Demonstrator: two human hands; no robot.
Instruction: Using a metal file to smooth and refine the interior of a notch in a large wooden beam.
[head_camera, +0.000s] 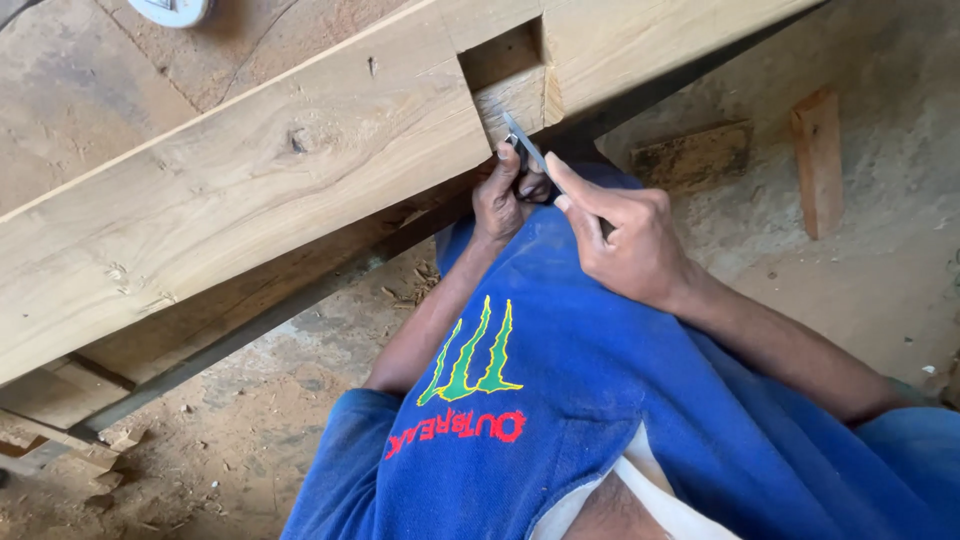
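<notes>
A thick pale wooden beam (270, 170) runs diagonally across the view, with a square notch (503, 58) cut into its near edge. A flat metal chisel blade (524, 144) points up at the wood just below the notch. My right hand (625, 235) grips the chisel's handle, index finger stretched along the blade. My left hand (505, 195) is curled around the blade near its tip, right under the beam's edge. Both arms reach over my blue shorts (560, 400).
Under the beam lie more timbers (120, 370) and a sandy floor with wood chips (230, 430). A short wooden offcut (818, 160) and a flat block (690, 155) lie on the ground at the right. A round white object (170, 10) sits at the top edge.
</notes>
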